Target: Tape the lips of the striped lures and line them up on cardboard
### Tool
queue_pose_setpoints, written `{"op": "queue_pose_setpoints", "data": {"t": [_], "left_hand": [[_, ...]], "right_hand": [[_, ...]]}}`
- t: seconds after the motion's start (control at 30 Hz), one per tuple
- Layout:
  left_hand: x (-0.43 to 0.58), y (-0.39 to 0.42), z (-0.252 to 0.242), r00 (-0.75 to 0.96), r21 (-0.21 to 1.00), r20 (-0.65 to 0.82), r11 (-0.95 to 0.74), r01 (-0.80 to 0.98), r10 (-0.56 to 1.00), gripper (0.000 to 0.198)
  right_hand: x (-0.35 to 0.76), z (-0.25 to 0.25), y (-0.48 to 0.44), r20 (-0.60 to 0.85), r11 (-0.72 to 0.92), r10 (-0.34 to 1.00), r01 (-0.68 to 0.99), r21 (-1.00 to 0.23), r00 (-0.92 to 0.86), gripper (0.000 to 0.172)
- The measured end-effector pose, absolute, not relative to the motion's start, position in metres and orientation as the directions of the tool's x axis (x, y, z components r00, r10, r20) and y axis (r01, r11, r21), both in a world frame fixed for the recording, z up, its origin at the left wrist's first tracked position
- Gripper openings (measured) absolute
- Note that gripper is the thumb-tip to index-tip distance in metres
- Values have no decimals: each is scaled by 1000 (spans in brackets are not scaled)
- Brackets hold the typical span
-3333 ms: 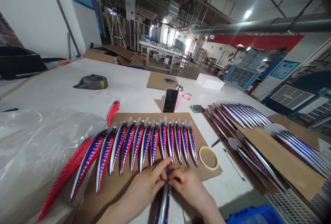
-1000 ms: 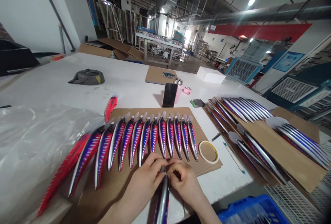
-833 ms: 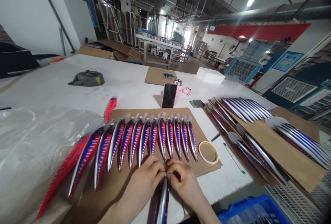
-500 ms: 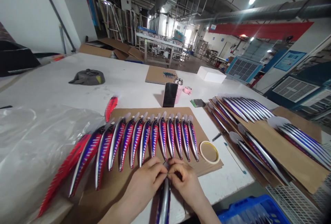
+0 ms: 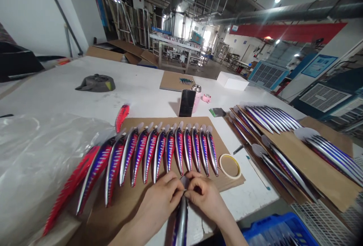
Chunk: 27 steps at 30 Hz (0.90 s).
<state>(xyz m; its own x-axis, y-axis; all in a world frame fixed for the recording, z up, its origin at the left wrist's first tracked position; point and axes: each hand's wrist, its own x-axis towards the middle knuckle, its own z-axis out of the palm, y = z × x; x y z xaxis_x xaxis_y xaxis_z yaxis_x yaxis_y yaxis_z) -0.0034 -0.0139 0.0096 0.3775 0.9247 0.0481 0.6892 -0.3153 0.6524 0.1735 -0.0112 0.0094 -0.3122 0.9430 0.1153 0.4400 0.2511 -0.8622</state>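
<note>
A long silver and purple fishing lure (image 5: 181, 221) points away from me at the bottom centre. My left hand (image 5: 162, 196) and my right hand (image 5: 204, 196) both pinch its front end, fingers closed around its clear lip. Just beyond my hands a row of several purple, red and silver striped lures (image 5: 170, 148) lies side by side on a brown cardboard sheet (image 5: 198, 122). A roll of tape (image 5: 229, 166) rests on the sheet's right corner, close to my right hand.
A clear plastic bag (image 5: 31, 155) covers the left of the white table (image 5: 136, 87). More silver lures (image 5: 269, 119) lie on cardboard at the right. A black box (image 5: 187, 103), a pink bottle (image 5: 196, 95), a white box (image 5: 232, 81) and a blue crate (image 5: 272, 231) stand around.
My hands have stayed on the lure's front end, their fingers shifting slightly. The view has tilted a little; the lures on the sheet have not moved.
</note>
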Motion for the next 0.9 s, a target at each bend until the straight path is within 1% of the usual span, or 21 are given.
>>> {"op": "queue_pose_setpoints", "data": {"t": [0.13, 0.23, 0.37, 0.67, 0.77, 0.8, 0.83, 0.87, 0.9], "left_hand": [[-4, -13, 7, 382, 671, 51, -315, 671, 923, 16], [-4, -14, 7, 377, 674, 49, -310, 670, 925, 16], [-4, -15, 10, 362, 668, 42, -296, 683, 931, 17], [-6, -12, 8, 374, 708, 32, -285, 646, 927, 19], [-7, -12, 7, 366, 707, 38, -284, 648, 930, 19], [-7, -12, 7, 367, 704, 41, -287, 649, 930, 19], [-7, -12, 7, 370, 701, 39, -289, 652, 928, 19], [-7, -13, 7, 371, 696, 35, -289, 658, 928, 19], [-7, -13, 7, 373, 691, 31, -290, 662, 927, 19]], "right_hand": [[179, 13, -12, 148, 306, 913, 398, -865, -381, 12], [181, 14, -12, 158, 307, 920, 408, -860, -358, 20], [175, 13, -14, 119, 260, 941, 447, -856, -318, 22], [157, 12, -19, 183, 236, 971, 516, -823, -151, 24], [154, -1, -34, 232, 215, 972, 571, -792, -44, 20], [153, -8, -42, 267, 217, 964, 590, -777, -3, 22], [151, -16, -53, 304, 226, 952, 607, -762, 27, 30], [148, -24, -65, 331, 233, 943, 624, -746, 44, 41], [144, -31, -77, 336, 230, 941, 643, -731, 46, 51]]}}
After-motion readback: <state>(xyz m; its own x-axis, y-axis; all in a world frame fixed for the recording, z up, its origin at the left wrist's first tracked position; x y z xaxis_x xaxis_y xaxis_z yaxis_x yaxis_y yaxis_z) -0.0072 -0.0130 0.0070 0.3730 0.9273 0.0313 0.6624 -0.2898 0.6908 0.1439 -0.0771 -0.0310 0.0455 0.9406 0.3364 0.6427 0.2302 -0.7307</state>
